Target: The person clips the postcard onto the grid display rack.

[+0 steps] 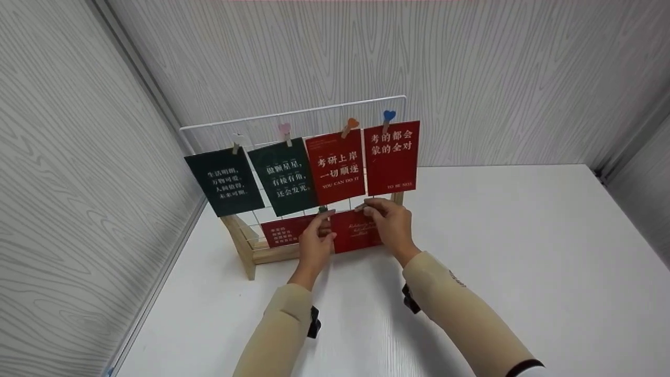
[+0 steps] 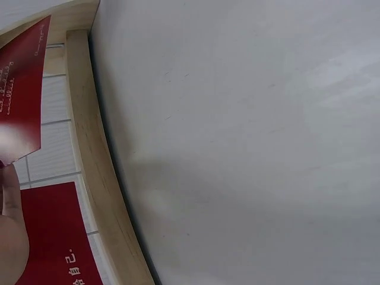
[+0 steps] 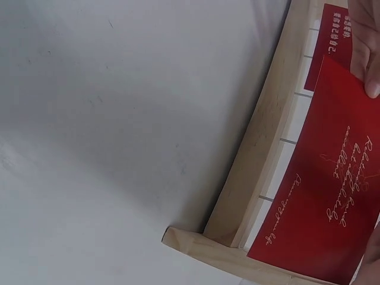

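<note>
My left hand [image 1: 315, 247] pinches the upper left corner of a red card [image 1: 349, 238] with gold script, in front of the lower part of a white wire grid rack [image 1: 293, 111]. In the right wrist view, the left thumb [image 3: 373, 83] lies on the card's face. At the card's top edge, my right hand [image 1: 395, 225] pinches a small clip [image 1: 360, 208], mostly covered by the fingers. Left of my left hand, another red card [image 1: 285, 231] hangs on the grid, with a dark green clip [image 1: 323, 209] near its top.
Above hang two dark green cards [image 1: 225, 180] and two red cards [image 1: 391, 173], held by heart-topped clips, among them a blue one [image 1: 389, 115]. The rack stands on a wooden base [image 1: 275, 255] upon a white table [image 1: 497, 235]. Grey wood-grain panels [image 1: 471, 78] rise behind and at the sides.
</note>
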### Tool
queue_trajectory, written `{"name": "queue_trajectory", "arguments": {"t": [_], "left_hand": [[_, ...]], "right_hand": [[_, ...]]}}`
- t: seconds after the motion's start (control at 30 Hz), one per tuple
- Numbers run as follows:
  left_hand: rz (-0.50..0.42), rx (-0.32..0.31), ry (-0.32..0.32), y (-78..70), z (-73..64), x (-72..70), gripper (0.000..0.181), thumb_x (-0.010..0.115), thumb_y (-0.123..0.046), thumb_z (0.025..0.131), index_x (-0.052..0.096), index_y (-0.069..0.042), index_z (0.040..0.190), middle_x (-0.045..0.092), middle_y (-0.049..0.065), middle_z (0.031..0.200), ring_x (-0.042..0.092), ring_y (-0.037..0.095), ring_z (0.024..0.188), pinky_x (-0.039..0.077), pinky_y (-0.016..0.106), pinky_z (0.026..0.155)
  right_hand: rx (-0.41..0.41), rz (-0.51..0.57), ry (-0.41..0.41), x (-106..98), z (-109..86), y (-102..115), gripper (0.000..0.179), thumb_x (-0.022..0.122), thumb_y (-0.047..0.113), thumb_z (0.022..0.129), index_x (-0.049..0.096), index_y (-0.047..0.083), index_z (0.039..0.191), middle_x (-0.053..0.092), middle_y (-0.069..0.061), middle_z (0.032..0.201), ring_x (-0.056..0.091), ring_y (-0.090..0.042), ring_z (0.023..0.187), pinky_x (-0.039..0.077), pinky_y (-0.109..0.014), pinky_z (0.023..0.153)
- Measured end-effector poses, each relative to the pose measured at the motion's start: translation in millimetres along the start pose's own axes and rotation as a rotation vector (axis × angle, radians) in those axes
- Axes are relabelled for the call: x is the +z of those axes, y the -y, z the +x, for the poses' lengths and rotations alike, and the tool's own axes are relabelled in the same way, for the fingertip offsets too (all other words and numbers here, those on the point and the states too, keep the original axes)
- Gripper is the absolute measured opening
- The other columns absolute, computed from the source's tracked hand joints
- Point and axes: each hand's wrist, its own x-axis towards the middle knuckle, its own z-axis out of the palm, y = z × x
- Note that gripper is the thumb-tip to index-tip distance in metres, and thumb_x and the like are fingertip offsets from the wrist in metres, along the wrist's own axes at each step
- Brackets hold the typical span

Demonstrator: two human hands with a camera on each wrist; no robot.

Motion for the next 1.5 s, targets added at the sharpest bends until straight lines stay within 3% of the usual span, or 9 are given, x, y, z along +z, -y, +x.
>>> {"name": "queue_trajectory", "arguments": {"t": [0.6, 1.07, 1.5], "left_hand": [[0.043, 0.043, -0.09, 2.1, -0.5, 9.1, 0.05, 0.062, 0.014, 0.084, 0.06, -0.014, 0.126, 0.062, 0.01, 0.108, 0.058, 0.021, 0.098, 0.051, 0.029, 0.085], [0.05, 0.059, -0.109, -0.1, -0.2, 11.4, 0.049, 0.062, 0.014, 0.084, 0.059, -0.012, 0.126, 0.061, 0.009, 0.106, 0.058, 0.02, 0.097, 0.051, 0.03, 0.084], [0.057, 0.024, -0.086, -1.9, 0.1, 10.1, 0.047, 0.061, 0.011, 0.087, 0.058, -0.012, 0.128, 0.061, 0.009, 0.109, 0.058, 0.021, 0.1, 0.05, 0.03, 0.086]], "right_hand": [[0.009, -0.157, 0.054, 7.4, 7.6, 8.8, 0.018, 0.066, 0.01, 0.09, 0.072, 0.005, 0.106, 0.071, -0.003, 0.098, 0.067, -0.013, 0.086, 0.053, -0.029, 0.079], [0.031, -0.268, 0.109, 9.8, 17.2, 13.1, 0.02, 0.065, 0.012, 0.09, 0.073, 0.008, 0.109, 0.071, -0.001, 0.094, 0.066, -0.012, 0.084, 0.052, -0.03, 0.078], [-0.061, -0.354, 0.078, 15.6, 13.2, 5.0, 0.018, 0.068, 0.013, 0.089, 0.073, 0.009, 0.106, 0.072, -0.003, 0.097, 0.066, -0.017, 0.094, 0.051, -0.036, 0.084]]}}
